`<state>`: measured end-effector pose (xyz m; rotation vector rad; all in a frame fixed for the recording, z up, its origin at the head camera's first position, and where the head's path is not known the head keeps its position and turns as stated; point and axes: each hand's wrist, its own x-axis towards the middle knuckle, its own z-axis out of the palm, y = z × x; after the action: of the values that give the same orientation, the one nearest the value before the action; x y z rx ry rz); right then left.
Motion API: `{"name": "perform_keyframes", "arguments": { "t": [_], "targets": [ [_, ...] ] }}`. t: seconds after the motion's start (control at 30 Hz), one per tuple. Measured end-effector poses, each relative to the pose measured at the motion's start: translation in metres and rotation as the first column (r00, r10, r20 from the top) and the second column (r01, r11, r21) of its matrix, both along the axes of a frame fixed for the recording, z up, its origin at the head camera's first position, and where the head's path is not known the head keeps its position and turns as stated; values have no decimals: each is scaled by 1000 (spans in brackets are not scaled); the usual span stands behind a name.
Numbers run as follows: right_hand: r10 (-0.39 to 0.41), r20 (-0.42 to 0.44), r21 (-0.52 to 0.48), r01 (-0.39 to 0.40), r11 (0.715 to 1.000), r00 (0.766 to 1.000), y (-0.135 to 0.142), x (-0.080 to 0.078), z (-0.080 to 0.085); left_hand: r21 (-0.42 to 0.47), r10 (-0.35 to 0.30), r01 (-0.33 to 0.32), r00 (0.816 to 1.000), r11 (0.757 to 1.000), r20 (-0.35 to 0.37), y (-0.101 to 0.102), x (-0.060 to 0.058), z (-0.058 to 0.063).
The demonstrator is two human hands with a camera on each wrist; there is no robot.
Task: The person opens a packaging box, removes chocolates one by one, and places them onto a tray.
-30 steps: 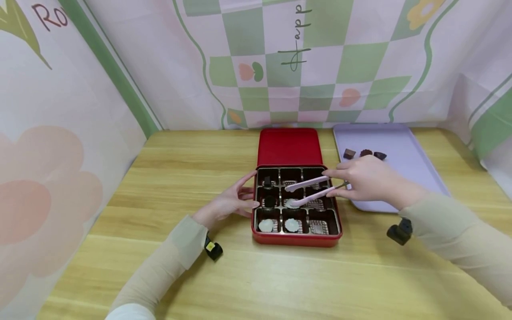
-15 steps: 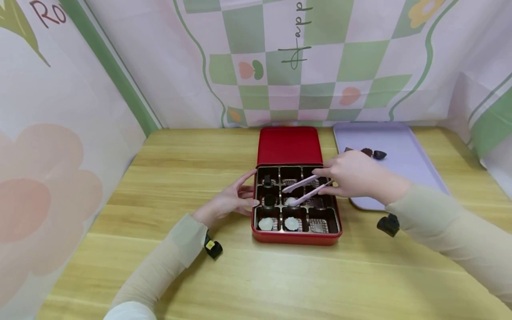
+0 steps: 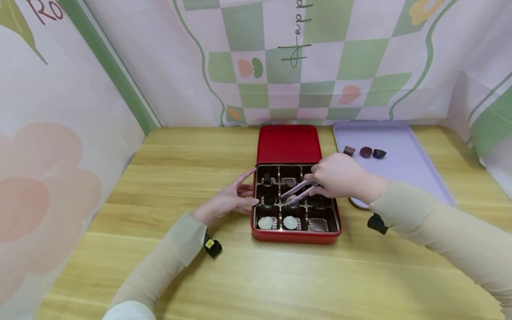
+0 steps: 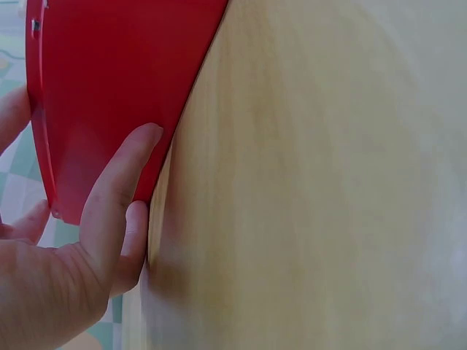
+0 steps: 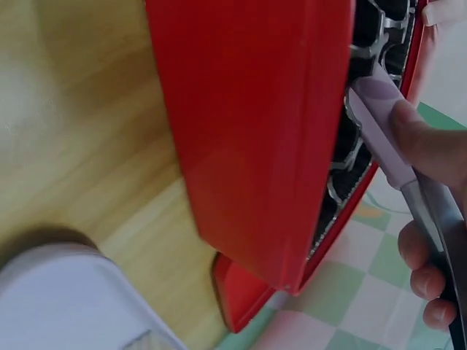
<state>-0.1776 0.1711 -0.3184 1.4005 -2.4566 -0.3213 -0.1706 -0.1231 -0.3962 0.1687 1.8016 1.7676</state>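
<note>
An open red tin [image 3: 296, 237] holds a dark tray divided into square compartments. My left hand [image 3: 234, 198] touches its left side, fingers mostly straight; in the left wrist view the thumb [image 4: 120, 182] lies along the red wall. My right hand [image 3: 340, 176] grips lilac tongs [image 3: 298, 190], whose tips reach down into the middle compartment around a pale chocolate [image 3: 292, 200], partly hidden; whether they touch it I cannot tell. Two white chocolates, one a scalloped piece [image 3: 290, 222] and one a rounded piece [image 3: 265, 222], lie in the front row. Dark chocolates [image 3: 268, 199] occupy the left column behind.
The tin's red lid [image 3: 289, 144] lies behind it. To the right, a lilac tray [image 3: 394, 173] bears three dark chocolates [image 3: 366, 152] near its back left. A wooden table [image 3: 192, 155] carries everything, with patterned cloth [image 3: 320, 66] behind.
My right hand has moved left over the tin, uncovering the tray's chocolates. The tongs' arms have come closer together around the pale chocolate. My left hand stays put.
</note>
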Motion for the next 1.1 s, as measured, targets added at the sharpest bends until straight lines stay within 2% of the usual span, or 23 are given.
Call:
{"name": "perform_keyframes", "arguments": {
  "t": [0.13, 0.3, 0.43, 0.9, 1.1],
  "targets": [
    [-6, 11, -13, 6, 1000, 1000, 1, 1, -3, 5, 8, -9, 1000, 1000, 6, 0, 1, 1],
    [35, -28, -44, -37, 998, 999, 6, 1, -10, 2, -2, 2, 1000, 1000, -4, -1, 2, 1],
    [57, -49, -109, -62, 992, 997, 12, -1, -17, -14, 1, -1, 1000, 1000, 4, -1, 2, 1],
    [45, -7, -196, -45, 980, 999, 24, -11, -26, -38, 4, -4, 1000, 999, 1, 1, 1, 2],
    [59, -33, -261, -66, 963, 998, 29, -13, -32, -35, 1, -1, 1000, 999, -9, 0, -1, 0]
  ]
}}
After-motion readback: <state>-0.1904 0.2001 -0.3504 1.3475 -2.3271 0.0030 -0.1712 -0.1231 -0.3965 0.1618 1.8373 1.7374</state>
